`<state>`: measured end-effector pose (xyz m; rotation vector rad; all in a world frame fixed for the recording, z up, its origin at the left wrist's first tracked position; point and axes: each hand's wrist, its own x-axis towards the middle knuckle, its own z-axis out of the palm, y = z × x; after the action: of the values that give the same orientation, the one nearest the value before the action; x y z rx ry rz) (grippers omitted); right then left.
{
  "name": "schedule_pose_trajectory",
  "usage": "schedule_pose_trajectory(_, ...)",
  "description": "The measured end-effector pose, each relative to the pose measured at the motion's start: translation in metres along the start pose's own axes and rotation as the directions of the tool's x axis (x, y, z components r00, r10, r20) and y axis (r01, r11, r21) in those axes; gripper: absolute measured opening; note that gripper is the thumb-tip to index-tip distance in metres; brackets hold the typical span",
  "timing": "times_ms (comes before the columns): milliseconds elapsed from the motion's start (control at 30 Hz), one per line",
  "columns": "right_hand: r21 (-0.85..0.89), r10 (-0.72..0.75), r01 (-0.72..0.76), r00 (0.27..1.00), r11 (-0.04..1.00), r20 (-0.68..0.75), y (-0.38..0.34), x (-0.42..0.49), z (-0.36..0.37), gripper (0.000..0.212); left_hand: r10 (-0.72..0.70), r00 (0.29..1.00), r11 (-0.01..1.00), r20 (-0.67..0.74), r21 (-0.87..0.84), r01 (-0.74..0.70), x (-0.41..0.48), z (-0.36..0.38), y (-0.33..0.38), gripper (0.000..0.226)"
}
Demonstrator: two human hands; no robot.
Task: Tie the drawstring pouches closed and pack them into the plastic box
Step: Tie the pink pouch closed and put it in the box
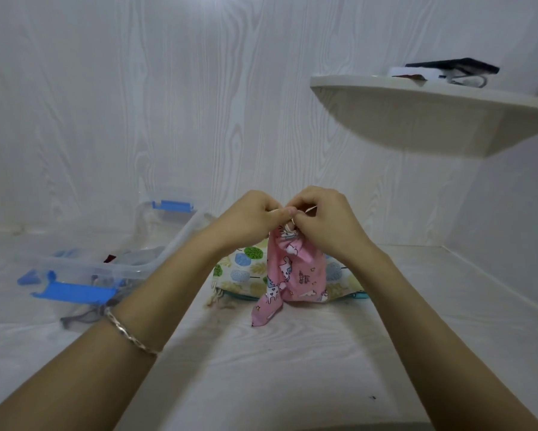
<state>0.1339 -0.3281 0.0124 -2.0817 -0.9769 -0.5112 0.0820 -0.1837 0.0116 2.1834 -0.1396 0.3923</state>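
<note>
L hand (249, 213), R hand (326, 219) pinch bunched neck, pink unicorn-print pouch (295, 275)

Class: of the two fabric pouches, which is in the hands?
The pink unicorn pouch, pinched at its top by the left hand and right hand; the cream leaf-print pouch lies flat behind it.

Soft, even light — wide-angle edge distortion

Both forearms bare up to frame edge. Left hand (249, 219) side: thin silver bracelet (133, 336) at the wrist (twisted-looking links, detail blurred).
</note>
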Motion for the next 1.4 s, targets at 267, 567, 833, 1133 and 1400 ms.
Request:
schedule_pose_trajectory(267,0.689,0.199,-0.384,0.921,0.614,0.336,0.015,0.004,-0.013,0.021,0.158,0.973,0.986,-0.167,0.076,-0.147,0.004,0.002,0.013,0.044)
schedule_pose_trajectory(567,0.614,0.175,-0.215,0.976,0.759,0.126,0.021,-0.002,-0.006,0.008,0.103,0.981,0.995,-0.166,0.008,-0.103,0.011,0.009,0.009,0.045)
schedule_pose_trajectory(833,0.629,0.057,-0.136,0.988,0.766,0.144,0.018,-0.002,-0.014,0.031,-0.028,0.998,0.992,-0.053,-0.121,0.022,0.01,0.0,0.005,0.033)
schedule_pose_trajectory(1133,0.507,0.031,-0.003,0.998,0.862,-0.046,0.01,-0.001,-0.004,0.012,-0.055,0.997,0.965,0.058,-0.252,0.068,0.006,-0.004,0.007,0.038)
schedule_pose_trajectory(1400,0.285,-0.071,0.08,0.997,0.955,-0.042,0.009,-0.003,0.001,0.017,-0.115,0.981,0.956,0.157,-0.25,0.152,0.002,-0.015,-0.001,0.038)
